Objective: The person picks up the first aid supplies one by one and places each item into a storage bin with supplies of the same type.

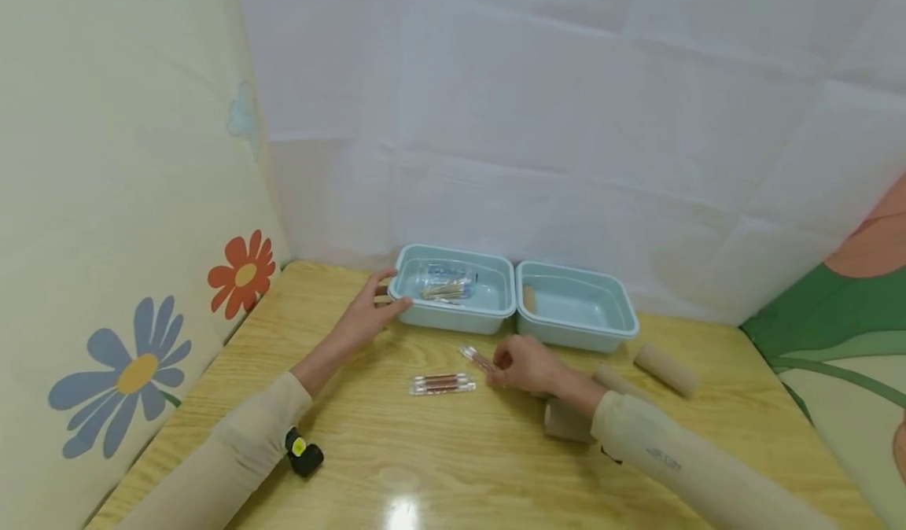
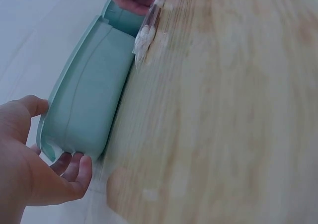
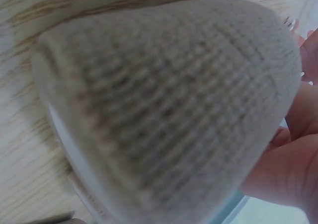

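Note:
My left hand [image 1: 364,314] grips the left end of a light blue plastic basin [image 1: 453,319]. In the left wrist view its fingers [image 2: 82,172] curl round that end of the basin. Inside lie a clear plastic packet [image 1: 449,272] and a bundle of thin wooden-stick swabs [image 1: 444,289]. My right hand [image 1: 531,365] pinches a clear-wrapped cotton swab pack [image 1: 476,357] with reddish-brown sticks, low over the table in front of the basins. Several similar wrapped swabs [image 1: 442,384] lie side by side to its left.
A second blue basin [image 1: 576,332], with a small tan roll [image 1: 529,299] inside, stands right beside the first. Tan bandage rolls [image 1: 665,369] lie on the wooden table [image 1: 368,451] at the right; one textured roll [image 3: 169,110] fills much of the right wrist view. White cloth [image 1: 510,121] hangs behind.

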Demonstrator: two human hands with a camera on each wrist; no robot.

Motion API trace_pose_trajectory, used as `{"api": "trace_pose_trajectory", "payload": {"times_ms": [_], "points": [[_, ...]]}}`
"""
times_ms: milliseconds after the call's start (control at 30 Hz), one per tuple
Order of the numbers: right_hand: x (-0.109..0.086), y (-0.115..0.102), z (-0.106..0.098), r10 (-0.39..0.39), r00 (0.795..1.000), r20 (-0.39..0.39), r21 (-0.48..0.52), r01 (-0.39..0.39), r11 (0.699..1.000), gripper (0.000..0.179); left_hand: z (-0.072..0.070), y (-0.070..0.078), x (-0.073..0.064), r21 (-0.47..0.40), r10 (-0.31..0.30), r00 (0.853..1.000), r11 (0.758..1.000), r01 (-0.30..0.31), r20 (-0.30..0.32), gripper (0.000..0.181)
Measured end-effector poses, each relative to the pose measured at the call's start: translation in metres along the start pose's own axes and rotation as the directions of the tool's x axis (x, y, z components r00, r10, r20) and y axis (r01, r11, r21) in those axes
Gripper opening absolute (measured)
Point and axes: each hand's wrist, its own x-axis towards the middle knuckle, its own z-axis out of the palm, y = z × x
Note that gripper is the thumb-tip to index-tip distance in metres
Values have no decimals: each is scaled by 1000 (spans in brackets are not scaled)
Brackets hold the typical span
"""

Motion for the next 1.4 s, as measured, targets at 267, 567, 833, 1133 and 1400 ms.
{"api": "trace_pose_trajectory", "payload": {"times_ms": [267,567,833,1133,1400], "points": [[1,2,0,-16,1000,2,-8,16,1000,16,1,-1,0,-9,9,1000,1000,-9,0,75],[1,3,0,-39,999,5,-11,39,999,14,1,-1,1,-1,1,1000,1000,-1,-3,78],[-4,3,-4,-59,998,-5,-10,59,998,15,1,-2,2,-3,9,1000,1000,-9,4,78],[-6,1,-8,-70,997,-20,-47,69,996,14,0,0,2,-9,10,1000,1000,-10,1,79],[-6,-2,-11,-64,998,-16,-54,63,997,13,-1,-2,2,12,0,1000,1000,0,-1,79]]}}
